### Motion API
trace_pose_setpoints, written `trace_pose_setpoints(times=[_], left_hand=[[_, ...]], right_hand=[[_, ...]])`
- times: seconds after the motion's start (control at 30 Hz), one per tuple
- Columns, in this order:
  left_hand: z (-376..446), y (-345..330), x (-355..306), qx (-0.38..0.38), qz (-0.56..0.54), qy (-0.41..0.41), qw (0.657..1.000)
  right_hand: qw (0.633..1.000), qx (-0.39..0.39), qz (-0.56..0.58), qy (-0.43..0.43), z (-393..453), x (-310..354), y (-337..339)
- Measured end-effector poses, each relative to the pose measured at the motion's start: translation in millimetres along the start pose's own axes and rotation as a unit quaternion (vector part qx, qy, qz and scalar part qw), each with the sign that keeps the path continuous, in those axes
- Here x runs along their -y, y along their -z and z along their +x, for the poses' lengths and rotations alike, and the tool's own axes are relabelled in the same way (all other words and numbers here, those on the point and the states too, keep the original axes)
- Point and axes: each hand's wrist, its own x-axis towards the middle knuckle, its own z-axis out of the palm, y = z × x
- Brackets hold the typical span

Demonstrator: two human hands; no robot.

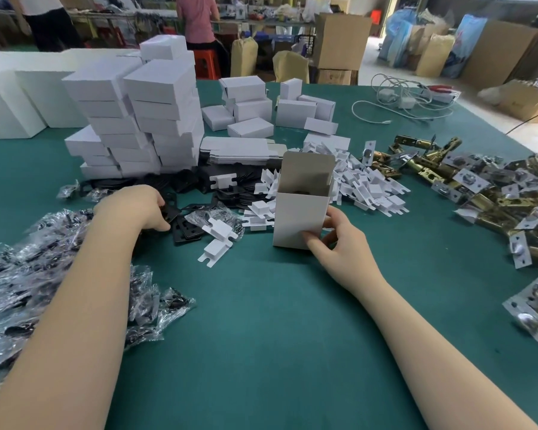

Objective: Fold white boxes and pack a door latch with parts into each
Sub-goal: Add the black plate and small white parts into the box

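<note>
The right hand [333, 243] grips an upright, open-topped white cardboard box [298, 212] on the green table [261, 321]. The left hand [137, 206] has its fingers curled, apparently pinching a flat black plate [171, 212] beside the clear parts bags [44, 274].

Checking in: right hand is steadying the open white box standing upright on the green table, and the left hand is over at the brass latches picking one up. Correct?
Not quite. The head view shows the left hand among the black plates on the left; the brass latches lie untouched on the right. The rest holds: the right hand steadies the open white box, upright on the green table.
</note>
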Motion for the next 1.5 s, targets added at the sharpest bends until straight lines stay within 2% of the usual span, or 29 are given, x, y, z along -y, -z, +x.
trace_pose_setpoints(times=[0.3,0.5,0.6,0.67,0.73,0.8,0.9,1.07,1.1,1.23,1.43,1.5], left_hand=[[7,-8,1,0.023,0.026,-0.057,0.998],[9,-10,-1,-0.07,-0.007,-0.066,0.995],[3,-1,-3,-0.128,-0.095,-0.063,0.985],[-5,4,-7,-0.134,-0.255,-0.084,0.954],[-15,10,-14,-0.077,-0.458,-0.086,0.881],[-23,15,-20,-0.007,-0.574,-0.082,0.815],[-29,21,-27,0.063,-0.628,-0.108,0.768],[-37,26,-33,0.131,-0.676,-0.175,0.703],[-39,26,-34,0.136,-0.67,-0.195,0.704],[-45,25,-40,0.125,-0.614,-0.244,0.74],[-54,23,-52,0.082,-0.576,-0.239,0.777],[-55,23,-56,0.063,-0.58,-0.23,0.779]], right_hand=[[1.0,0.002,0.001,-0.005,1,-3,-2],[1.0,0.002,0.008,-0.009,1,-3,-1],[1.0,0.003,0.009,-0.009,1,-2,0],[1.0,0.004,0.009,-0.008,1,-2,0],[1.0,0.005,0.008,-0.008,1,-1,0],[1.0,0.006,0.008,-0.01,1,-2,0],[1.0,0.008,0.01,-0.013,1,-2,0],[1.0,0.006,0.012,-0.013,1,-2,-1],[1.0,0.006,0.011,-0.014,1,-2,-1],[1.0,0.004,0.007,-0.01,1,-2,-1],[1.0,0.003,0.011,-0.008,1,-3,-1],[1.0,0.003,0.008,-0.007,1,-4,-2]])
